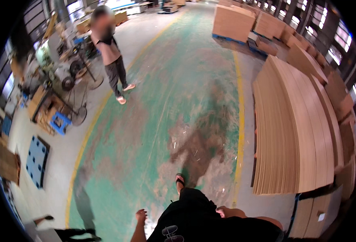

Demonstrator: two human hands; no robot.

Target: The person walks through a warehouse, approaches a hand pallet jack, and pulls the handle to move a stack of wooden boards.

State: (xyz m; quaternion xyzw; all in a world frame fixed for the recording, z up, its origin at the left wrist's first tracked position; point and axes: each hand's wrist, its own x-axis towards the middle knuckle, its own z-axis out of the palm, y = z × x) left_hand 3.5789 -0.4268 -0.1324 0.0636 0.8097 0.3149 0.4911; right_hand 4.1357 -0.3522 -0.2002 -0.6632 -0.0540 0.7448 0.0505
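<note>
My left hand (142,215) hangs low beside my black shirt, its fingers loosely bent and apart, with nothing seen in it. On the other side, my right hand (223,211) shows at the edge of the shirt with its fingers curled in; I see nothing in it, though part of it is hidden. Neither hand touches any object. Ahead of my dark clothing (194,205), one foot in a dark sandal (180,179) is on the worn green floor (157,121).
Tall stacks of brown board (285,129) line the right; wrapped stacks (233,22) stand on pallets farther off. At the left are a standing person (107,48), a blue stool (60,123), a blue pallet (36,161) and cluttered equipment. Another person's dark-clothed legs (75,234) show lower left.
</note>
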